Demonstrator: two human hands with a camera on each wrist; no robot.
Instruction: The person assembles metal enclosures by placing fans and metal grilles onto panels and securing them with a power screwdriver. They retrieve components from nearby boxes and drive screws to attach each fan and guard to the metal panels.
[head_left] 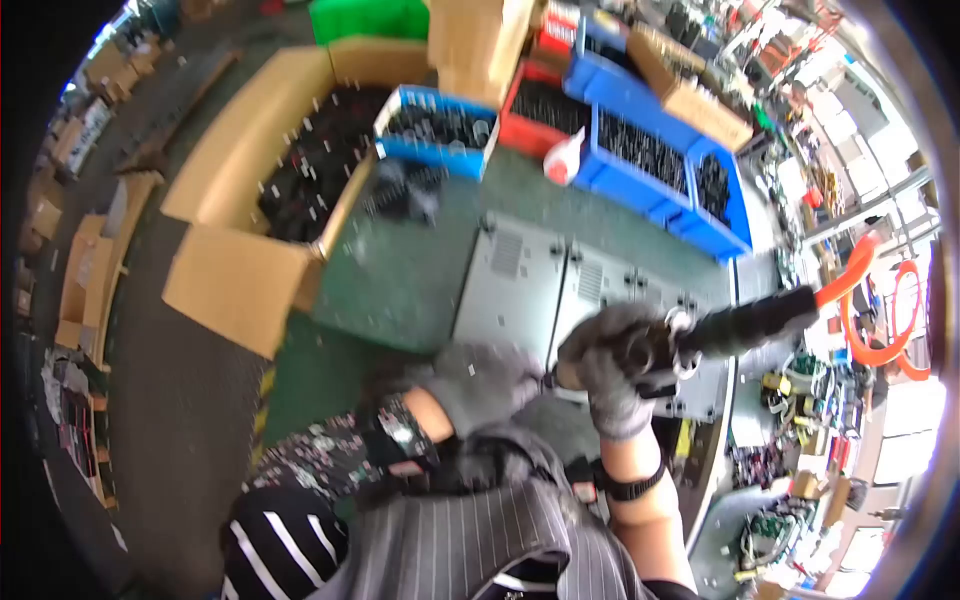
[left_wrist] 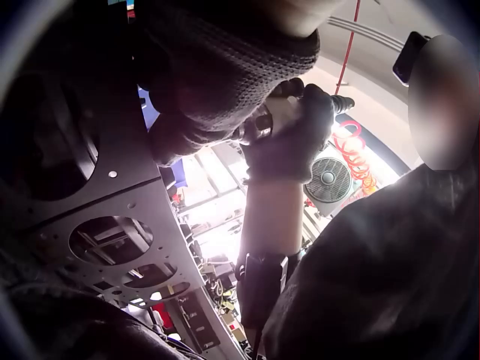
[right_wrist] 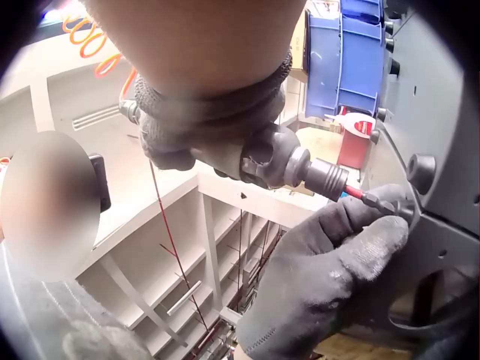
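Observation:
My right hand (head_left: 615, 365), in a grey glove, grips a black air screwdriver (head_left: 745, 320) and holds it level over a grey metal panel (head_left: 530, 280) on the green bench. In the right wrist view the same right hand (right_wrist: 195, 127) wraps the driver's grey chuck (right_wrist: 300, 165), and its red bit (right_wrist: 360, 193) meets the panel (right_wrist: 442, 150). My gloved left hand (right_wrist: 330, 262) pinches the bit's tip against the panel; what sits under the tip is hidden. In the head view the left hand (head_left: 480, 380) lies just left of the right. In the left wrist view the panel (left_wrist: 97, 172) has round cut-outs.
An open cardboard box (head_left: 250, 150) of black parts stands at the back left. Blue bins (head_left: 640, 150), a red bin (head_left: 540, 105) and a white bottle (head_left: 565, 160) line the back. An orange coiled hose (head_left: 880, 320) hangs at the right. A fan (left_wrist: 330, 180) stands beyond.

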